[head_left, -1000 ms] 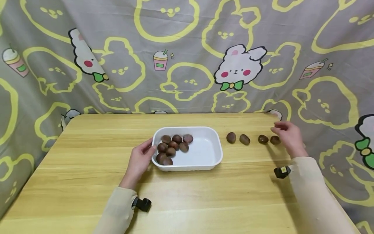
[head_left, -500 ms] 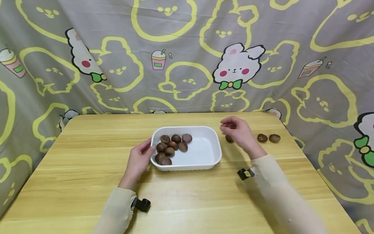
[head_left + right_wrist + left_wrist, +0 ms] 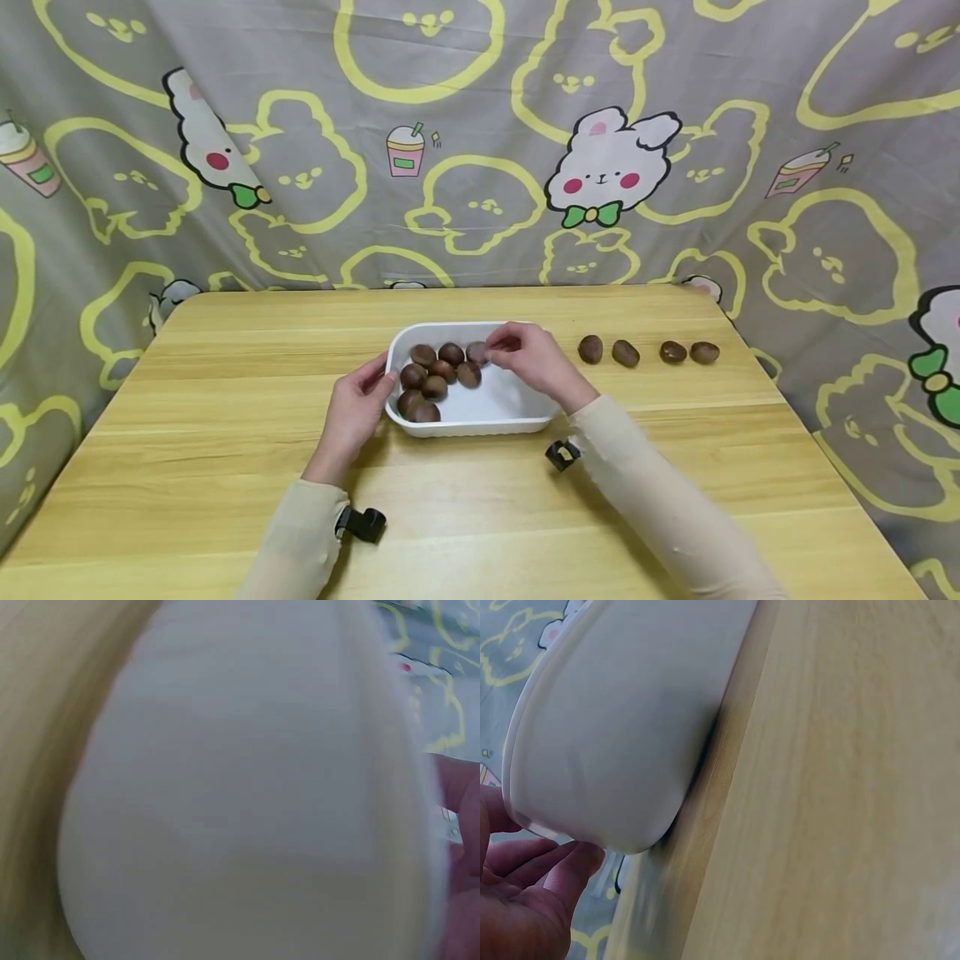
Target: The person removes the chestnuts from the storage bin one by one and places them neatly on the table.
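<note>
A white plastic tray (image 3: 517, 427) holds several brown chestnuts (image 3: 434, 387) bunched toward its left end. At that end my left hand (image 3: 358, 410) holds the rim, its thumb against the outer wall; the left wrist view shows the fingers (image 3: 568, 871) around the tray's edge. My right hand (image 3: 536, 360) reaches over the tray, fingertips beside the rightmost chestnut (image 3: 477, 352) of the back row. Thumb and fingers stand slightly apart there, and any contact is too small to make out. In the blurred right wrist view, the tray's wall (image 3: 240, 787) hides most of that hand.
To the right of the tray, more chestnuts (image 3: 626, 353) lie in a row on the wooden table (image 3: 465, 517), with a wider gap in the middle. A patterned grey curtain (image 3: 465, 117) hangs behind the table's back edge.
My right hand has moved left from beyond the chestnut row, passing over it, to the inside of the tray. My left hand stays on the tray's left end. The chestnuts have not moved.
</note>
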`<state>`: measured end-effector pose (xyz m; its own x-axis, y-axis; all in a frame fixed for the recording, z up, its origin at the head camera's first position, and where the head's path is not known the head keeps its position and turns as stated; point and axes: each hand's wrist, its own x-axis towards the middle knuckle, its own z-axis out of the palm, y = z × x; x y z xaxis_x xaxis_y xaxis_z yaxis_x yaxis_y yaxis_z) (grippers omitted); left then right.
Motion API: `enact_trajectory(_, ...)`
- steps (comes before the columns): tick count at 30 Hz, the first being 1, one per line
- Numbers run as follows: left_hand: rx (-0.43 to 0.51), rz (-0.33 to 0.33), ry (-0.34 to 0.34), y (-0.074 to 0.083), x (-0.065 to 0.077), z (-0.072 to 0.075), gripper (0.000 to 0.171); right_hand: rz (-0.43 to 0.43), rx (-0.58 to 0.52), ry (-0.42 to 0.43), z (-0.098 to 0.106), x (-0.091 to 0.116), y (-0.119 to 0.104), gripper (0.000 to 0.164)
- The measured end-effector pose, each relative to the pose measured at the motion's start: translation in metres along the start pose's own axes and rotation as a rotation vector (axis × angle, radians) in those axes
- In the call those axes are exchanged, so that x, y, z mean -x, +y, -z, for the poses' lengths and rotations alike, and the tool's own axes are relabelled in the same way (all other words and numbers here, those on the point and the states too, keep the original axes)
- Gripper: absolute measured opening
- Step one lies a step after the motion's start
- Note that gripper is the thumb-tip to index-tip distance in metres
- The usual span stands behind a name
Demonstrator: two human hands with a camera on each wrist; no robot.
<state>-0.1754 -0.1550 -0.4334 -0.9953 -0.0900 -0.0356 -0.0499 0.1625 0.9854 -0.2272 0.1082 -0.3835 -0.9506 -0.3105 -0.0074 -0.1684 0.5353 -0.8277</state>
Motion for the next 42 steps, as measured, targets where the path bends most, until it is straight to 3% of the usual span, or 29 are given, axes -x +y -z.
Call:
enact_trajectory(7, -0.022, -0.015, 0.013, 0.002, 0.0, -0.003, 0.041, 0.014, 0.104, -0.043, -0.018, -0.004, -0.002, 0.018)
enact_trajectory(14, -0.027, -0.006, 0.023, 0.001, 0.003, -0.004, 0.042, 0.001, 0.152, -0.052, -0.034, -0.007, 0.004, 0.028)
enact_trajectory(21, -0.03, -0.013, 0.026, -0.001, 0.002, -0.004, 0.041, 0.031, 0.294, -0.045, -0.044, -0.009, 0.004, 0.016)
enact_trajectory(28, -0.037, -0.021, 0.033, -0.001, 0.002, -0.003, 0.041, 0.082, 0.419, -0.06, -0.049, -0.009, 0.005, 0.029)
enact_trajectory(34, -0.04, -0.021, 0.025, -0.001, 0.002, -0.003, 0.041, 0.08, 0.411, -0.068, -0.049, -0.008, 0.004, 0.023)
enact_trajectory(42, -0.04, -0.023, 0.029, -0.003, 0.001, -0.003, 0.04, 0.015, 0.344, -0.107, -0.046, -0.007, 0.003, 0.026)
